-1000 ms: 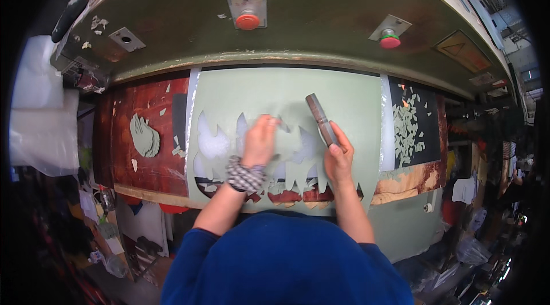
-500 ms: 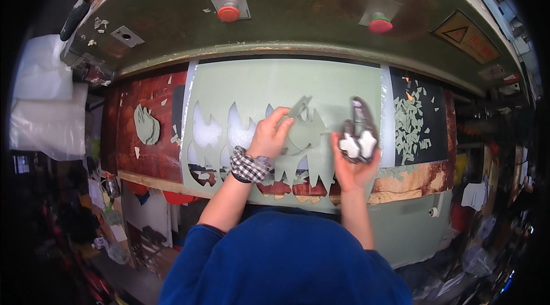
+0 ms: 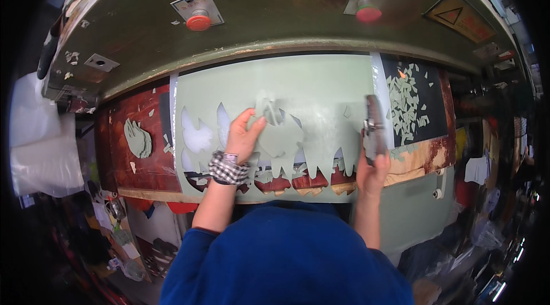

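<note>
While a pale green cut piece (image 3: 279,138), blurred, is pinched by the left hand (image 3: 244,138) over a jaggedly pierced pale green sheet (image 3: 275,76), the right hand (image 3: 373,173) grips a dark metal cutting die (image 3: 376,127). Leftward, stacked pale green pieces (image 3: 138,140) lie on the reddish-brown desk (image 3: 156,173).

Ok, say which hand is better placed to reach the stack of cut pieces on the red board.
Probably the left hand: it is nearer the stack on the red board and holds a blurred pale-green piece. The right hand is farther away and holds a dark tool.
</note>
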`<state>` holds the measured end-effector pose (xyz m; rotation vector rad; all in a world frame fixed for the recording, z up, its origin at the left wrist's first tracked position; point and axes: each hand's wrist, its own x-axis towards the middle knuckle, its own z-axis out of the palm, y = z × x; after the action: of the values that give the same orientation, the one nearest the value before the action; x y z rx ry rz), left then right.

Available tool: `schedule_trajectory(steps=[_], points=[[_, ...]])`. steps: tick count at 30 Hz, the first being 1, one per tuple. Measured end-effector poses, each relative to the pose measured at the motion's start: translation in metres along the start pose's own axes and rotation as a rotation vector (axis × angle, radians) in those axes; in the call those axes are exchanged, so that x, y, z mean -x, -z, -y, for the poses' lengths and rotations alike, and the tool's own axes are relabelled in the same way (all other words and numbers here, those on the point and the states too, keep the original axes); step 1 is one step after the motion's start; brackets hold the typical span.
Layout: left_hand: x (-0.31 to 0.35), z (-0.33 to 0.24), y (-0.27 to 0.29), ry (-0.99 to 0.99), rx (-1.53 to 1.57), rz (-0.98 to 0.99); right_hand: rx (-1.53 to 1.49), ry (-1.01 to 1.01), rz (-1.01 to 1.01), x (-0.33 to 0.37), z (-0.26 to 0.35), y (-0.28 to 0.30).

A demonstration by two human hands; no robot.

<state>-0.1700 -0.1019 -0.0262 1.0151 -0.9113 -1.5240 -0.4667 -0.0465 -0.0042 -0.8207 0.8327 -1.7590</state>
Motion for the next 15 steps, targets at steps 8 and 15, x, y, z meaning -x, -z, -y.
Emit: schedule_trajectory(steps=[8, 15], points=[[0.033, -0.027, 0.066, -0.049, 0.004, -0.140, 1.236, 0.424, 0.297, -0.033, -0.040, -0.055], [0.069, -0.038, 0.116, -0.001, -0.048, -0.254, 1.526, 0.413, 0.304, -0.049, -0.050, -0.068]])
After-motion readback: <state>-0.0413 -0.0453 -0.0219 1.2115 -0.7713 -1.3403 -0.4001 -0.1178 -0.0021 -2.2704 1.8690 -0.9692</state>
